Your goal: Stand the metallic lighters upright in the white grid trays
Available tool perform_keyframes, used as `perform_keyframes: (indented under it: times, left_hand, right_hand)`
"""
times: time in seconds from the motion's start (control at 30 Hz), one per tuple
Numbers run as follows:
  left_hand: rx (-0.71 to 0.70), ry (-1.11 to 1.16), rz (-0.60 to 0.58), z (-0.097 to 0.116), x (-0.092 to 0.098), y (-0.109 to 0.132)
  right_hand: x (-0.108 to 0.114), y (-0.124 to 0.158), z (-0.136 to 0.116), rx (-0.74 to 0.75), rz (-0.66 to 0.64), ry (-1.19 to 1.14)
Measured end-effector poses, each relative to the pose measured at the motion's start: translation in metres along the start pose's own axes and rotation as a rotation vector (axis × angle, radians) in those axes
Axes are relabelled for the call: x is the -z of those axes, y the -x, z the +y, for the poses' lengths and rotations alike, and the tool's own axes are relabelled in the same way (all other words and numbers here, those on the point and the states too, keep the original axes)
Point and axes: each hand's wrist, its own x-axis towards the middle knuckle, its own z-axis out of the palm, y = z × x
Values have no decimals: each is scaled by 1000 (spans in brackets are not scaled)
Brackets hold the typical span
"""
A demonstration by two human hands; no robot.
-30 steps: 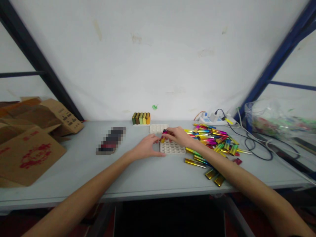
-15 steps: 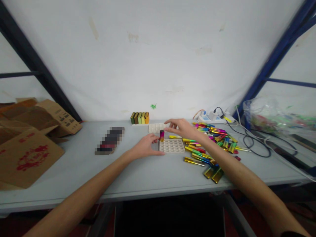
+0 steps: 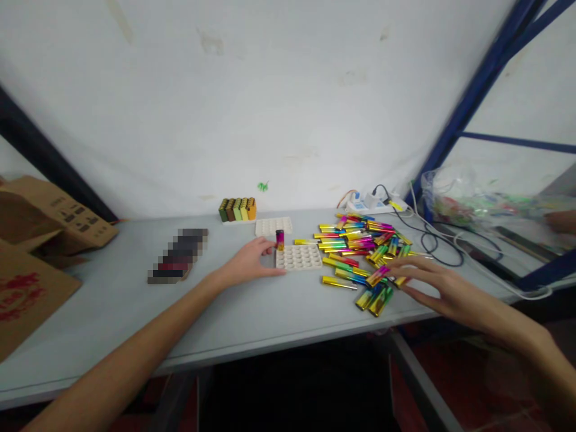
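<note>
My left hand [image 3: 247, 261] rests at the left end of a white tray with rows of round holes [image 3: 299, 258]. Its thumb lies along the near left corner and its curled fingers are at the far left side, holding that end. One pink-and-gold lighter [image 3: 280, 240] stands upright in the tray's far left corner, close to these fingers. To the right, my right hand [image 3: 434, 285] hovers at a loose heap of shiny rainbow-coloured lighters [image 3: 355, 240]. Its fingers are apart, with the fingertips at a pink-and-yellow lighter [image 3: 377, 276]; no grip shows.
Behind lie a second white tray [image 3: 273, 226] and a block of upright lighters [image 3: 237, 210] against the wall. A pixelated dark object [image 3: 180, 255] and cardboard boxes [image 3: 58, 210] are leftward. A power strip [image 3: 375, 205], cables [image 3: 432, 240] and plastic bags [image 3: 468, 198] sit right.
My right hand has moved from above the trays rightward and nearer, to the lighter heap. My left hand stays at the tray. The view has turned somewhat to the right.
</note>
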Motion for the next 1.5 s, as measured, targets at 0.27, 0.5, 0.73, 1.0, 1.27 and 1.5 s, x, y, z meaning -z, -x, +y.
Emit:
perform_keyframes:
  times: [0.27,0.5,0.73,1.0,1.27,1.5]
  left_hand:
    - [9,21,-3,1,0,1]
    - [-21,19,5,2,0,1]
    - [-4,11,-7,0,-2,1]
    - [-6,17,6,2,-2,1]
    - [-23,3,6,1,-3,2]
    - [-38,17,11,-1,-6,3]
  right_hand:
    - [-43,8,2,26,53,150]
    - [-56,-10,7,94,32,189]
    - [-45,-19,10,4,107,-18]
    - [-31,-88,-17,-194,260,-486]
    - [-48,-193,-45,-161,191,-928]
    - [-67,-224,-68,-25,63,-1057]
